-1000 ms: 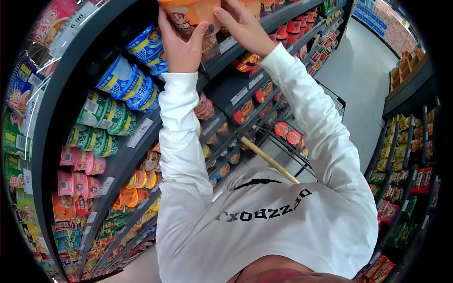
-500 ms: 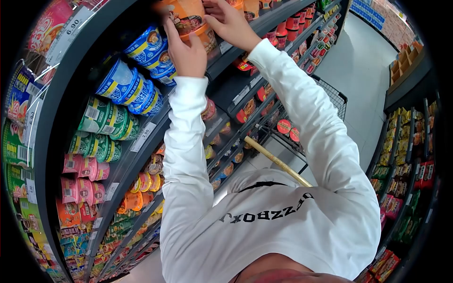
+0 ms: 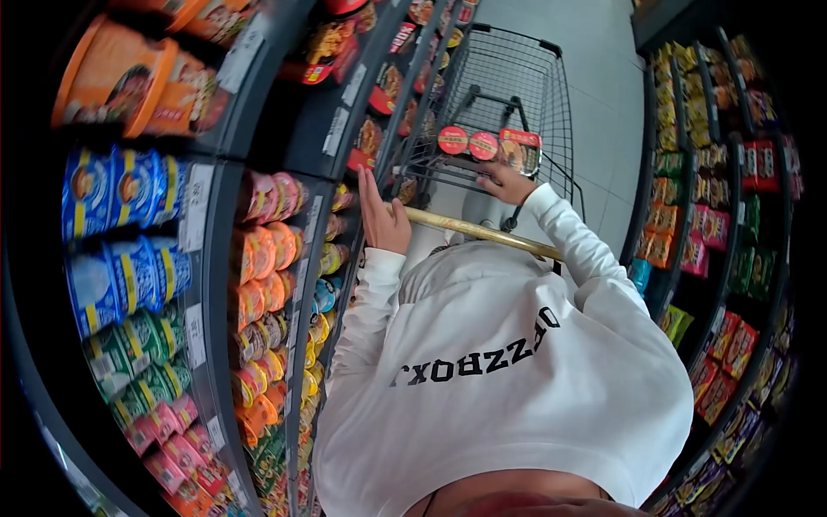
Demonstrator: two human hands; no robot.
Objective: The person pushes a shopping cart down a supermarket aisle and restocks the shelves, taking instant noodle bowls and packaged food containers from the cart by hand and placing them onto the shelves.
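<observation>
My left hand [image 3: 385, 217] is raised with its fingers stretched out and nothing in it, beside the left end of the cart's yellow handle bar [image 3: 469, 228]. Above the bar, my right hand [image 3: 508, 182] reaches over the near end of the shopping cart [image 3: 508, 73], fingers apart and holding nothing. Two round red-lidded tubs [image 3: 453, 140] and a red package [image 3: 519, 151] lie in the cart, just beyond my right hand. Large orange noodle tubs [image 3: 116, 77] stand on the shelf at the upper left, away from both hands.
Shelves on the left hold blue cups [image 3: 129, 267], green cups [image 3: 138, 345] and pink cups [image 3: 177, 448]. On the right, another shelf carries bagged snacks [image 3: 758, 164]. A tiled aisle floor [image 3: 603, 95] runs ahead beside the cart.
Both hands have left the orange tub on the shelf and come down to the cart. The view has turned toward the aisle, so the cart now shows in front of me.
</observation>
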